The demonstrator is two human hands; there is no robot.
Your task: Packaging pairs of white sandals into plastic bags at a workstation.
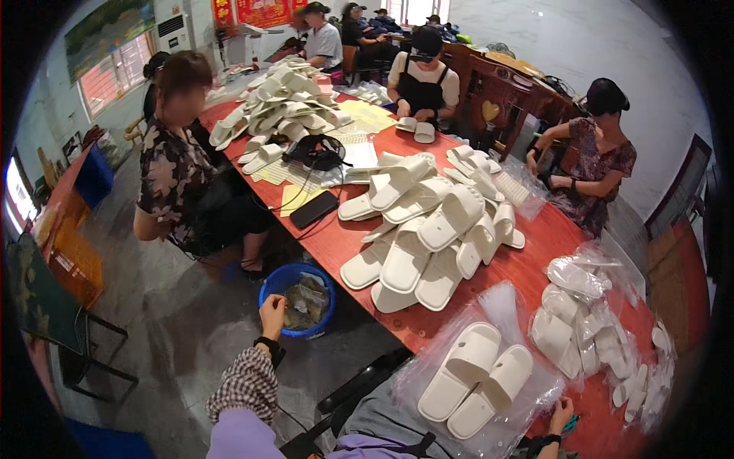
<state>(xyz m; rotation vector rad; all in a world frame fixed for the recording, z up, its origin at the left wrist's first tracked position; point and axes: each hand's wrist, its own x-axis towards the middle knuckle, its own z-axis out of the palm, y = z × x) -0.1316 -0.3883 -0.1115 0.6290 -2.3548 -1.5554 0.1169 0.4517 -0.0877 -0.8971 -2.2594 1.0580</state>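
My left hand (272,315) is over the near rim of a blue bucket (269,277), its fingers drawn together; whatever they may hold is too small to make out. Crumpled clear plastic and scraps (304,300) lie inside the bucket. At the table's near edge, my right hand (562,417) has its fingers curled beside a clear plastic bag (535,382). A small teal object (570,425) shows by that hand, partly hidden. On the plastic in front of me lies a pair of cream slide slippers (475,380), side by side, toes pointing away.
The red table (352,260) bears a large pile of slippers (432,222), another pile (287,99) farther off, and bagged slippers (573,321) at right. A black phone (314,209) and a small black fan (315,153) lie near the left edge. Several people work around the table.
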